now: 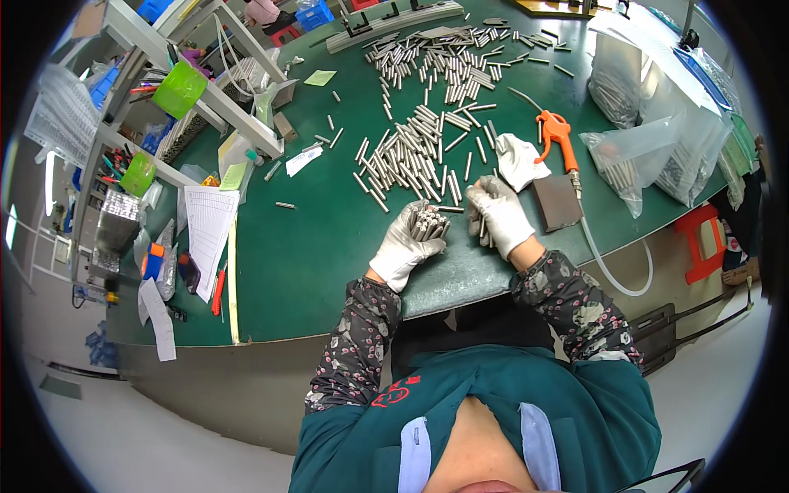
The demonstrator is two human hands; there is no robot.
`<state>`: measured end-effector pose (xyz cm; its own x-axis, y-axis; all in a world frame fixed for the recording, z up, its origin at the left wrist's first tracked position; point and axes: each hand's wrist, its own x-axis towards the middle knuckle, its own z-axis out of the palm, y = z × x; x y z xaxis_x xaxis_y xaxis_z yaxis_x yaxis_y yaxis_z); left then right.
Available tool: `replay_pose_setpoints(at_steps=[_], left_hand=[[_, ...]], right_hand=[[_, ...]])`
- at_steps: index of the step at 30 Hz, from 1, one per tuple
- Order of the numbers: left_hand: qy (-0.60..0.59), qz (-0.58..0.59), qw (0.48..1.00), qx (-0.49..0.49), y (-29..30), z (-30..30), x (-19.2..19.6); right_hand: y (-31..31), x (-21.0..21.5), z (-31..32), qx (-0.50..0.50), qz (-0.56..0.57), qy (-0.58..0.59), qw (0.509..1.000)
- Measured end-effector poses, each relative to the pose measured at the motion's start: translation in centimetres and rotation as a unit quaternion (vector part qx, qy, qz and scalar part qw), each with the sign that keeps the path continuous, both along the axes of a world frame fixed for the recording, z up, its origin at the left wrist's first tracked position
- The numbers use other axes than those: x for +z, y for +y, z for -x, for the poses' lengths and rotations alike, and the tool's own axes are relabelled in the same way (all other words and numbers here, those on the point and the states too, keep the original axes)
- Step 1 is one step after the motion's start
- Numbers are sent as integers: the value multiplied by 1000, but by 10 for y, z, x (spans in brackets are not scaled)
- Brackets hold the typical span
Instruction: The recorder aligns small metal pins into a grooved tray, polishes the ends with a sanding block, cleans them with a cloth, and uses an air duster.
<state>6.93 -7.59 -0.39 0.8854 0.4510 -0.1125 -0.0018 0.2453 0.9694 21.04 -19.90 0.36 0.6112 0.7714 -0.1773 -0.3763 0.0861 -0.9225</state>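
Three clear bags [657,156] at the bench's [329,238] right edge hold metal rods. Loose rods [411,152] lie scattered from the bench centre to its far edge. The left hand [405,244], gloved white, is clenched around a bundle [429,222] of rods, held end-up near the front edge. The right hand [500,215], also gloved, rests palm-down just beside the bundle, fingers curled over a few rods on the bench. An orange air gun [555,135] and a grey block [556,202] lie right of the right hand.
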Motion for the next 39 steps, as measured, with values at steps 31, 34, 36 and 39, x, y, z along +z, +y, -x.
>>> replay_pose_setpoints(at_steps=[31, 34, 36, 39], left_hand=[[-15, 8, 1000, -18, -2, 0, 1], [-42, -14, 998, -39, 4, 2, -7], [-54, -17, 998, -37, 8, 4, -15], [-58, 22, 997, -47, -3, 0, 0]], right_hand=[[3, -4, 28, 26, -62, -465, 883], [-2, 13, 27, 65, -29, -532, 844], [-2, 16, 27, 80, -24, -567, 820], [-4, 15, 23, 89, -34, -305, 948]])
